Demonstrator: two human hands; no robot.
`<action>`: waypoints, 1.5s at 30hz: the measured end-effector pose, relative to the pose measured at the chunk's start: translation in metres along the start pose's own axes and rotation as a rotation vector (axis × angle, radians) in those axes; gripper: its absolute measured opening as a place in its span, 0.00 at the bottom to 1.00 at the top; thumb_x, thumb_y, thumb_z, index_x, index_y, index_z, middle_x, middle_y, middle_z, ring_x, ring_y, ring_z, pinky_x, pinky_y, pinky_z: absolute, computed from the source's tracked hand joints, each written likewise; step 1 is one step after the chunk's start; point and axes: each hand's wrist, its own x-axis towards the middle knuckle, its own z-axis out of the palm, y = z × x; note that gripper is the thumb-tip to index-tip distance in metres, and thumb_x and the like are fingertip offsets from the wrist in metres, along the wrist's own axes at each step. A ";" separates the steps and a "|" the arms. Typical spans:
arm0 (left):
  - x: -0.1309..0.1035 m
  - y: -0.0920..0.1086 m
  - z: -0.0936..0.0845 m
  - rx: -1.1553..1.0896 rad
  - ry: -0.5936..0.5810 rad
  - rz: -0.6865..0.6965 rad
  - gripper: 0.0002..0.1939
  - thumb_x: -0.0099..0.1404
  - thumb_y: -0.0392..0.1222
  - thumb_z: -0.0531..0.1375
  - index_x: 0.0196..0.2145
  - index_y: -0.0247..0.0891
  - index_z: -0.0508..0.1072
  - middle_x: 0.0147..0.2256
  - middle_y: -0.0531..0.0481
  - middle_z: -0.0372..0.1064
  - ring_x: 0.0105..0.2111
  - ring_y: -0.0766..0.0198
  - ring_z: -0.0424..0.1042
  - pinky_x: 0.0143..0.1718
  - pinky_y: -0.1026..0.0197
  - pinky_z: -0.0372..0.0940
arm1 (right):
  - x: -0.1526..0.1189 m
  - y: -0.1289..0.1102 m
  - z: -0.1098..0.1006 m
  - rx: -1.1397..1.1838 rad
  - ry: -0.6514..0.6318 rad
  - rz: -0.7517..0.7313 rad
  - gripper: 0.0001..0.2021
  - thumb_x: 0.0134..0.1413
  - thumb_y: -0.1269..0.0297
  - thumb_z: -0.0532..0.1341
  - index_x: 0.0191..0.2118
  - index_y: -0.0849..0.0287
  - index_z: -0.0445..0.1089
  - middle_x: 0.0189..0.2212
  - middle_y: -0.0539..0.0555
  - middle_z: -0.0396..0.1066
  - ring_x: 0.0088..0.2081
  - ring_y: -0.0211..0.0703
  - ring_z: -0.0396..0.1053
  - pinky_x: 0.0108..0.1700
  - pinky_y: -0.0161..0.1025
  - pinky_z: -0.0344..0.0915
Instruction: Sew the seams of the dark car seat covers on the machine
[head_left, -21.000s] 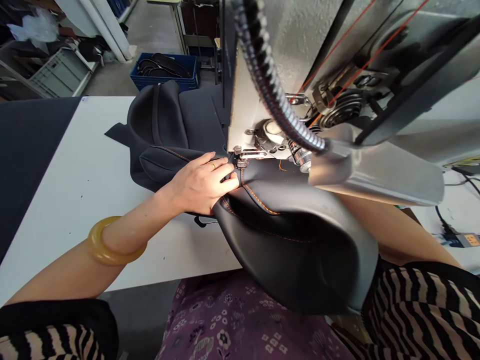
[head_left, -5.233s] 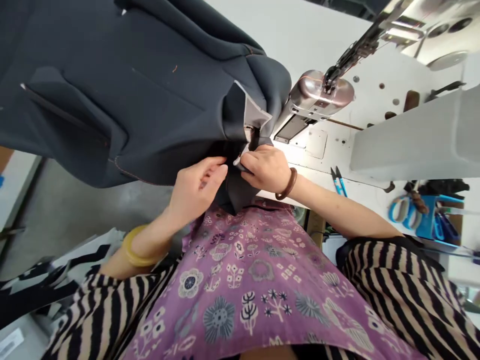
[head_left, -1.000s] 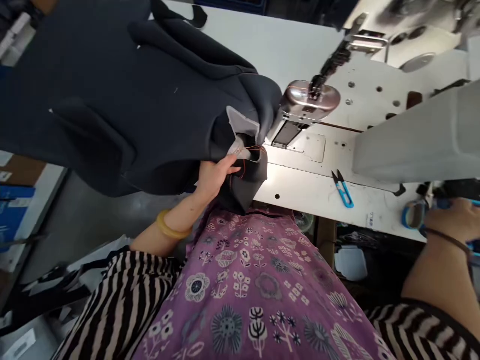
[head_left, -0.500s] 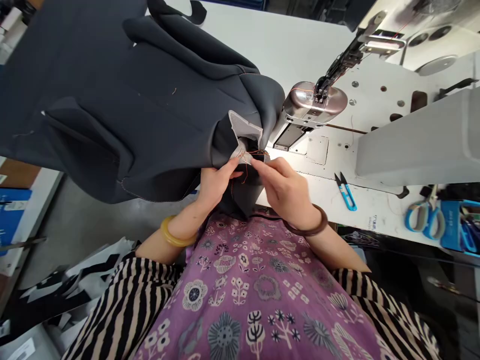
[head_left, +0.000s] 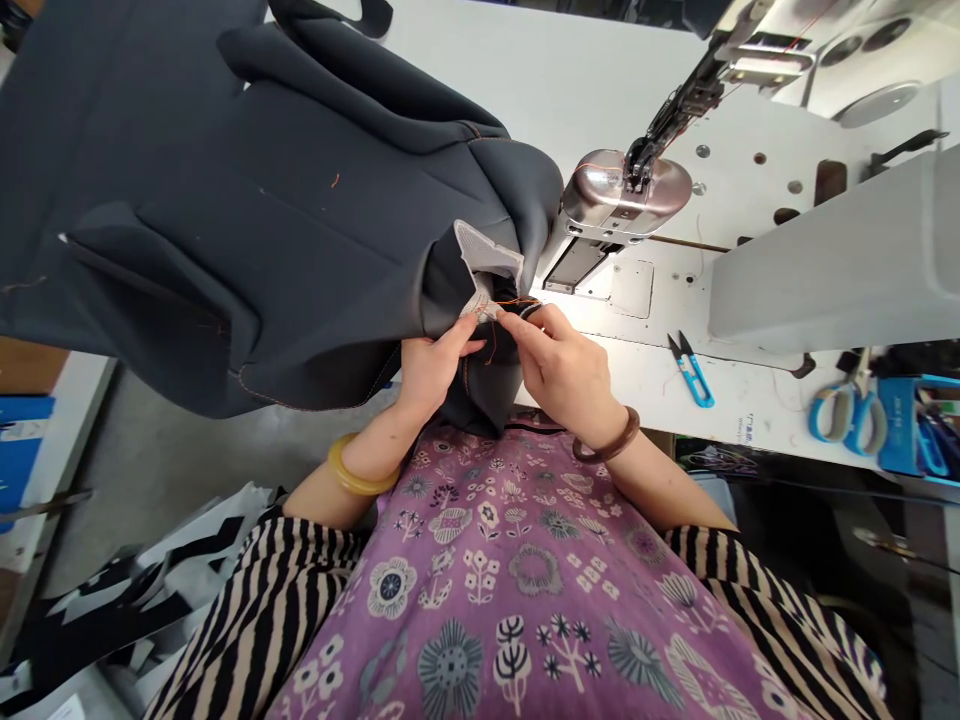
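Observation:
A large dark fabric piece [head_left: 322, 230] with orange-stitched seams spreads over the left and centre. Near its right end a light grey backing edge [head_left: 487, 250] is turned up, with loose orange threads [head_left: 511, 302] across it. My left hand [head_left: 435, 365] pinches the fabric at the lower left of that grey edge. Just to the right, my right hand [head_left: 562, 365] is closed on the same fabric, its index fingertip against the grey backing by the threads. The fingertips of both hands are a small gap apart. Behind them stands the sewing machine's metal arm end [head_left: 626, 195].
Blue thread snips [head_left: 691, 370] lie on the white table [head_left: 630, 390] right of my right hand. Farther right are blue-handled scissors [head_left: 849, 420] and a blue box [head_left: 919, 425] of tools. Fabric scraps [head_left: 150, 590] lie at the lower left.
The view has shifted slightly, and the fabric's left part sits a little farther left. My right hand's fingers have curled closer over the dark fabric. Both hands remain at the grey edge.

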 end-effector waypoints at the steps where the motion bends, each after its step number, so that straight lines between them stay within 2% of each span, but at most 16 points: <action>1: 0.000 -0.001 0.000 -0.008 -0.001 0.004 0.17 0.46 0.45 0.70 0.34 0.36 0.76 0.35 0.49 0.77 0.37 0.57 0.78 0.31 0.62 0.75 | 0.001 0.000 0.000 -0.006 -0.017 0.014 0.21 0.66 0.69 0.48 0.58 0.50 0.69 0.40 0.54 0.70 0.29 0.35 0.63 0.22 0.36 0.45; 6: 0.001 -0.003 -0.001 -0.049 0.011 0.010 0.17 0.46 0.45 0.71 0.34 0.36 0.77 0.34 0.49 0.77 0.37 0.58 0.77 0.30 0.62 0.75 | 0.003 0.003 0.001 -0.029 -0.043 0.007 0.20 0.67 0.68 0.48 0.58 0.49 0.69 0.41 0.54 0.70 0.32 0.36 0.65 0.24 0.35 0.47; 12: 0.003 -0.004 -0.002 -0.027 -0.005 0.014 0.17 0.48 0.45 0.70 0.35 0.36 0.77 0.36 0.48 0.77 0.36 0.58 0.78 0.29 0.62 0.75 | 0.002 0.007 0.005 -0.016 0.009 -0.048 0.20 0.68 0.67 0.47 0.56 0.50 0.70 0.39 0.53 0.70 0.31 0.36 0.65 0.24 0.35 0.48; 21: 0.006 -0.008 -0.003 -0.019 -0.008 0.022 0.18 0.48 0.46 0.70 0.36 0.36 0.77 0.38 0.48 0.77 0.37 0.59 0.77 0.28 0.65 0.74 | 0.004 0.005 0.011 0.020 0.031 -0.042 0.20 0.67 0.68 0.46 0.55 0.51 0.71 0.38 0.54 0.69 0.30 0.36 0.63 0.24 0.36 0.47; 27: 0.004 -0.007 -0.003 -0.025 -0.019 0.014 0.17 0.47 0.46 0.70 0.35 0.36 0.77 0.34 0.49 0.76 0.35 0.61 0.77 0.28 0.65 0.74 | 0.002 0.010 0.008 0.058 0.007 -0.048 0.21 0.67 0.68 0.46 0.56 0.51 0.69 0.40 0.54 0.69 0.31 0.37 0.64 0.25 0.35 0.49; 40: 0.002 -0.003 -0.001 0.010 -0.004 0.014 0.19 0.48 0.47 0.71 0.37 0.36 0.76 0.37 0.48 0.77 0.37 0.58 0.77 0.29 0.64 0.74 | 0.003 0.013 0.006 0.049 -0.017 -0.045 0.21 0.67 0.67 0.46 0.57 0.50 0.69 0.39 0.54 0.69 0.32 0.37 0.65 0.25 0.35 0.50; 45: 0.005 -0.007 -0.004 0.029 -0.036 0.027 0.18 0.49 0.48 0.71 0.36 0.37 0.76 0.36 0.49 0.77 0.38 0.57 0.78 0.30 0.63 0.75 | 0.005 0.013 0.020 0.168 0.059 -0.051 0.20 0.67 0.66 0.45 0.54 0.52 0.71 0.38 0.54 0.69 0.33 0.38 0.65 0.27 0.34 0.54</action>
